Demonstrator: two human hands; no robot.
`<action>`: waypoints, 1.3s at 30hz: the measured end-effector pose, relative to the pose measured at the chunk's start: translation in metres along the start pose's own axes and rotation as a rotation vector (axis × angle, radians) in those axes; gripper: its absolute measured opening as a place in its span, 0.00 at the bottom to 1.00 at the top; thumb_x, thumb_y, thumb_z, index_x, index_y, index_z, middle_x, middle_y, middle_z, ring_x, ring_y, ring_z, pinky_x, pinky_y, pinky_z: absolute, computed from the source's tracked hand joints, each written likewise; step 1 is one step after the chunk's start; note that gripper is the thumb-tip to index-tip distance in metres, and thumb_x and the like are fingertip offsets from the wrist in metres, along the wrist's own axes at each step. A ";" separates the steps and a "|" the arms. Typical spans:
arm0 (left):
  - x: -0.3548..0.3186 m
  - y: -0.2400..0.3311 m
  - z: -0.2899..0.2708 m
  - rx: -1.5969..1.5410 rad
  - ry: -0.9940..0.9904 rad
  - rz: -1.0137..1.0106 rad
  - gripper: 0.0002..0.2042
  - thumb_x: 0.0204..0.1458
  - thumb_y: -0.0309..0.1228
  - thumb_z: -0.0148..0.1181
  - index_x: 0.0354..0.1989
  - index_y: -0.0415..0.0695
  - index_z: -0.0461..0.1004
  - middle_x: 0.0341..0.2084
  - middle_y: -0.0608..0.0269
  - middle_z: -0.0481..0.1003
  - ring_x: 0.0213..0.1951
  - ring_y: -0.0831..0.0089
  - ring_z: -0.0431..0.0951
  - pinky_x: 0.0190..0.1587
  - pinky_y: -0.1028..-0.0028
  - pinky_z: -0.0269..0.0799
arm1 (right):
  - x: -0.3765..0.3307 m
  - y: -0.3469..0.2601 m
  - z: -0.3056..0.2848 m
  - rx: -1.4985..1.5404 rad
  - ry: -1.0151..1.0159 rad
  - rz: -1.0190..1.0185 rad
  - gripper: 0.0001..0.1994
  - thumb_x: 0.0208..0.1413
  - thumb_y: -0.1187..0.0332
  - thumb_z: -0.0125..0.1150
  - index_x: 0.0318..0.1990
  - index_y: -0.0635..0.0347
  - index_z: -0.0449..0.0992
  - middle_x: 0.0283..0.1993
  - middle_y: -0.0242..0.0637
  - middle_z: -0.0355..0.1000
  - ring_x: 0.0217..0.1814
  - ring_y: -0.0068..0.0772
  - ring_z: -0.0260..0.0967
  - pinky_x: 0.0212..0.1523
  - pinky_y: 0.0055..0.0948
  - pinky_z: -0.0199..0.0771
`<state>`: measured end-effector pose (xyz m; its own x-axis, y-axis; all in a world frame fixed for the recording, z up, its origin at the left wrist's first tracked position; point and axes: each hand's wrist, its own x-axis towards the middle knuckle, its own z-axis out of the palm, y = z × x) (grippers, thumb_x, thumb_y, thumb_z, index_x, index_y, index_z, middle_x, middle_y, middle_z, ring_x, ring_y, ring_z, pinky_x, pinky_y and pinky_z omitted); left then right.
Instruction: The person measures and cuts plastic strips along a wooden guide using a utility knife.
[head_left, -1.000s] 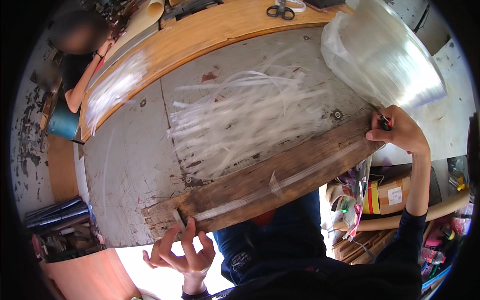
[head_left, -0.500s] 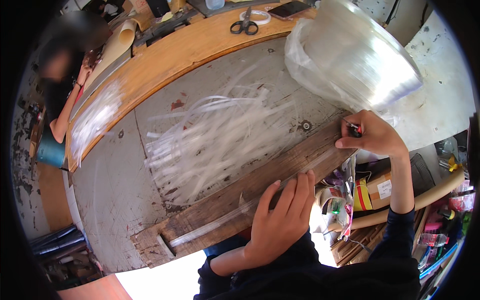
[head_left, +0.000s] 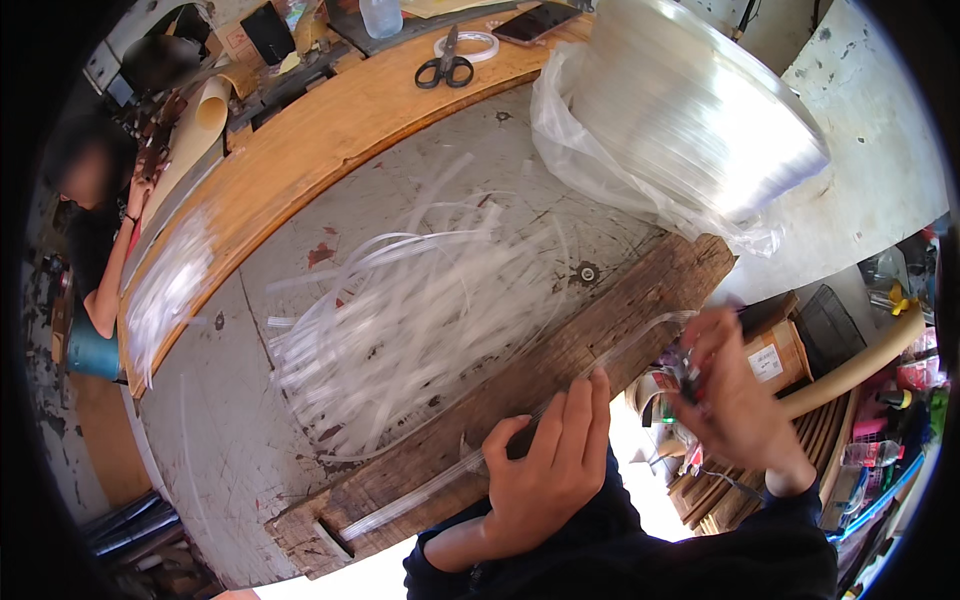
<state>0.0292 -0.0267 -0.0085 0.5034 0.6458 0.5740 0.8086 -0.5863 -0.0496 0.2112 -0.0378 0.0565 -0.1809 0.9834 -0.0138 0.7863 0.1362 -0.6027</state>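
Since the earlier frame the left hand (head_left: 548, 462) has slid rightward along the wooden plank (head_left: 520, 395), and the right hand (head_left: 730, 395) has dropped off the plank's end. The left hand presses flat, fingers spread, on a clear plastic strip (head_left: 420, 492) lying along the plank. The right hand, blurred, is clenched around a small dark tool (head_left: 688, 372). Beyond them, cut strips (head_left: 400, 320) litter the counter (head_left: 230, 440), near a large clear roll (head_left: 690, 110) and scissors (head_left: 445, 62).

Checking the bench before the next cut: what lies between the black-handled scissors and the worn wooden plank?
Head view: a heap of clear plastic strips on the grey tabletop, between scissors and plank.
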 end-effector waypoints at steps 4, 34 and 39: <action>0.003 0.000 -0.005 -0.016 -0.017 -0.011 0.12 0.45 0.35 0.59 0.39 0.48 0.77 0.35 0.74 0.71 0.31 0.84 0.69 0.38 0.71 0.55 | -0.012 -0.019 0.020 -0.041 -0.087 -0.021 0.19 0.48 0.74 0.59 0.42 0.70 0.56 0.35 0.49 0.62 0.28 0.43 0.69 0.24 0.34 0.69; 0.020 -0.007 -0.006 -0.266 -0.049 -0.199 0.08 0.44 0.32 0.56 0.33 0.52 0.77 0.41 0.62 0.73 0.39 0.71 0.73 0.46 0.60 0.57 | -0.010 -0.038 0.049 -0.367 -0.138 0.255 0.13 0.50 0.65 0.56 0.33 0.64 0.62 0.19 0.43 0.68 0.16 0.43 0.68 0.13 0.38 0.68; 0.016 -0.008 -0.002 -0.306 -0.119 -0.221 0.07 0.44 0.37 0.55 0.32 0.55 0.76 0.46 0.50 0.71 0.45 0.63 0.73 0.47 0.59 0.58 | -0.007 -0.040 0.046 -0.387 -0.226 0.299 0.14 0.51 0.63 0.55 0.33 0.64 0.61 0.19 0.42 0.67 0.16 0.45 0.68 0.13 0.40 0.68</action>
<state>0.0299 -0.0128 0.0030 0.3739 0.8143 0.4440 0.7821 -0.5341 0.3211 0.1537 -0.0553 0.0438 -0.0047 0.9414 -0.3373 0.9754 -0.0699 -0.2089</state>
